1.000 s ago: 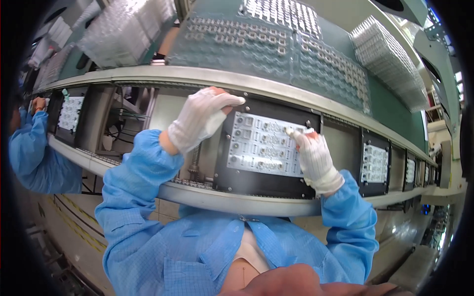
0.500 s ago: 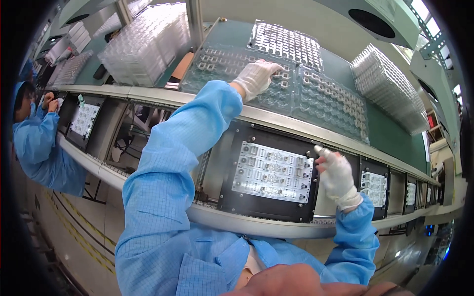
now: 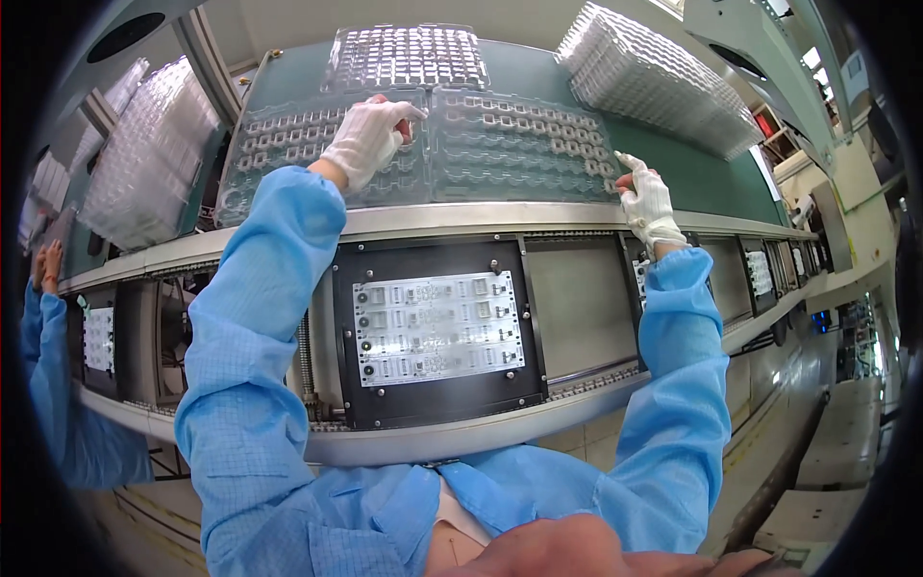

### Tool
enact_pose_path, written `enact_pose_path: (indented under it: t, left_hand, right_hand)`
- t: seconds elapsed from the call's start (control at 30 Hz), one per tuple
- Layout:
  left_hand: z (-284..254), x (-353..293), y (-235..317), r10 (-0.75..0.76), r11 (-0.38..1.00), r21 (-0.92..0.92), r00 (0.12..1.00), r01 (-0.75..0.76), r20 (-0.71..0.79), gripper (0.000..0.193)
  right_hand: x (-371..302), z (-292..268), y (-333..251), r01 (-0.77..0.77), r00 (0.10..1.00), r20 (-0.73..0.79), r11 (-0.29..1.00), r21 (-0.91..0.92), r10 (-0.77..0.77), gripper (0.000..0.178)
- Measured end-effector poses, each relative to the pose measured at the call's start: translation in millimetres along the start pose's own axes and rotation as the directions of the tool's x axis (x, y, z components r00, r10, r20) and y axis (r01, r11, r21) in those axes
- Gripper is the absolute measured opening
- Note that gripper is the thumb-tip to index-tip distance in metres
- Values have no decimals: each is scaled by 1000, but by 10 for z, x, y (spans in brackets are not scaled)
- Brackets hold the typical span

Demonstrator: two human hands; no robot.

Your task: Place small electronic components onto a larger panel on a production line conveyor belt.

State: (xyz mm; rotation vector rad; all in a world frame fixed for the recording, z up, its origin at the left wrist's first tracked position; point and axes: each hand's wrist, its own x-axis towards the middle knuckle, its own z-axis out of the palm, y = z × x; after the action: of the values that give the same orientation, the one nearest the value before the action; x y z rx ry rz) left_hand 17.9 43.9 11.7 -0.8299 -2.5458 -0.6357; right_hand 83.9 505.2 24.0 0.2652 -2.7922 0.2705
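My left hand (image 3: 368, 140), in a white glove with some fingertips bare, is over the left clear plastic tray (image 3: 279, 183). Its fingers are bent together at the tray's right side; what they hold, if anything, cannot be made out. My right hand (image 3: 650, 204), gloved the same way, is by the right edge of the second clear tray (image 3: 500, 173). Its index finger is stretched out, apart from the thumb, near small square frame-like parts (image 3: 575, 146) in the tray pockets. Below the hands, a silvery board panel (image 3: 437, 327) with rows of components lies on a black carrier plate (image 3: 385, 409).
A filled tray (image 3: 406, 58) lies behind the two trays on the green bench (image 3: 663, 168). Clear trays are stacked at the right (image 3: 654, 82) and left (image 3: 154, 159). A metal rail (image 3: 461, 219) divides bench from conveyor. Another person's hands (image 3: 48, 264) are at far left.
The view has shifted, so the conveyor and trays appear further left. My right hand has gone from beside the board panel up to the right tray. My left hand stays over the left tray.
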Motion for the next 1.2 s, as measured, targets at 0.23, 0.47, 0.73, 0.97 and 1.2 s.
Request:
enact_pose_path:
  t: [0.23,0.47,0.73,0.97,1.2]
  left_hand:
    - [-553,-795,854,86,984,-158,996,-81,25,38]
    - [-762,-1755,1483,79,997,-29,986,-76,147,28]
    - [-555,-2065,1574,72,997,-12,972,-71,226,32]
    - [-519,-1994,1608,92,990,73,944,-121,316,29]
    - [-518,-1910,1532,59,993,-112,947,-25,317,40]
  right_hand:
    - [116,137,160,-20,986,159,989,-144,44,58]
    - [64,40,-47,70,988,-146,989,131,-51,63]
    - [-747,30,-1413,359,931,-211,853,379,-298,59]
    - [-1008,213,-1500,344,939,-183,785,516,-291,58]
    - [-1104,198,-1569,244,968,-97,764,597,-233,59]
